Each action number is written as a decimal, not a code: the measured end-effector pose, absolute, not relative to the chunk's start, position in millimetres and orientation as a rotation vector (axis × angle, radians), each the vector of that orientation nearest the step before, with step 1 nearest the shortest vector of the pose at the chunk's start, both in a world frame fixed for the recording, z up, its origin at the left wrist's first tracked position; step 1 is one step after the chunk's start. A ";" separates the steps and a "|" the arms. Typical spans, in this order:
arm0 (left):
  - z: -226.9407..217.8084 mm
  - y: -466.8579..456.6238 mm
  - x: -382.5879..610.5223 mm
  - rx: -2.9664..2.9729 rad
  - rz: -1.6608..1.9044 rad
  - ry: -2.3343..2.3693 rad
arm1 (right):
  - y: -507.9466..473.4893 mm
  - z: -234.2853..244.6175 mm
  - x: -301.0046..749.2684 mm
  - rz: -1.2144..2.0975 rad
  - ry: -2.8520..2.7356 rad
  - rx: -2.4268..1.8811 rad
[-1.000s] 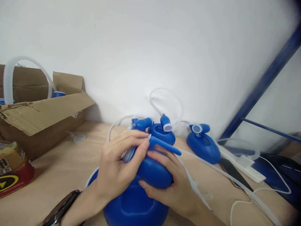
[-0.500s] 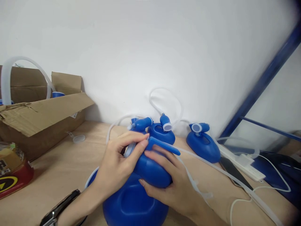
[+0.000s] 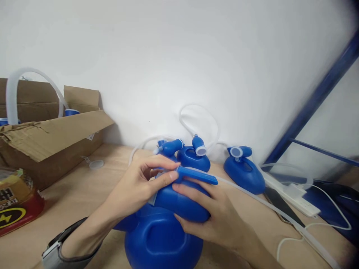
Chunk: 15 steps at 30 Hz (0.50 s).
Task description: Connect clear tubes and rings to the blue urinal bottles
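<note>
My right hand (image 3: 215,213) wraps around a rounded blue plastic urinal head (image 3: 182,203), thumb below and fingers on top. A narrow blue plastic strip (image 3: 200,176) stands out to the right above it. At the strip's left end, my left hand (image 3: 140,183) pinches it between thumb and fingers; the exact joint is hidden by the fingertips. Just beneath both hands stands a large blue urinal bottle (image 3: 164,257) with a recessed grip. Whether the head touches this bottle, I cannot tell.
Several blue urinal bottles with hoses, one at the right (image 3: 244,175), stand by the wall. A cardboard box (image 3: 56,138) and a red-and-yellow package (image 3: 17,205) are at left. A clear cap (image 3: 96,164), a long hose (image 3: 260,200), a phone (image 3: 284,209) and a power strip (image 3: 294,200) lie about.
The urinal head and strip have shifted slightly right, and the strip lies flatter. My left hand has turned, with the wrist lower. The whole view has moved a little.
</note>
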<state>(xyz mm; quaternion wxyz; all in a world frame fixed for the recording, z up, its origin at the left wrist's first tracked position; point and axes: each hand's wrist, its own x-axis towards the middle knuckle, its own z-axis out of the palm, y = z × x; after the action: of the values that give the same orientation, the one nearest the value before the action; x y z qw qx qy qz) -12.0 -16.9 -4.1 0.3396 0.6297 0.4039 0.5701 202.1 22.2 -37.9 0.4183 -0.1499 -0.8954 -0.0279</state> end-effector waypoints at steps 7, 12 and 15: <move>-6.1 -23.1 -30.3 2.081 1.226 1.254 | 28.2 -36.8 208.2 -0.105 -2.168 -0.455; -2.0 -22.9 -47.5 2.093 1.022 1.380 | 30.8 -29.8 219.6 -0.023 -2.293 -0.482; 9.9 -20.2 -60.4 2.036 1.041 1.557 | 38.8 -21.4 235.6 0.123 -2.440 -0.625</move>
<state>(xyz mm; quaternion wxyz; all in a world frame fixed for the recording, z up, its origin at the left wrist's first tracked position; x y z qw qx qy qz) -60.4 -20.2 9.9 0.1865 0.7232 0.5529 0.3696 235.6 38.8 -21.4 0.3050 -0.2359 -0.9215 0.0464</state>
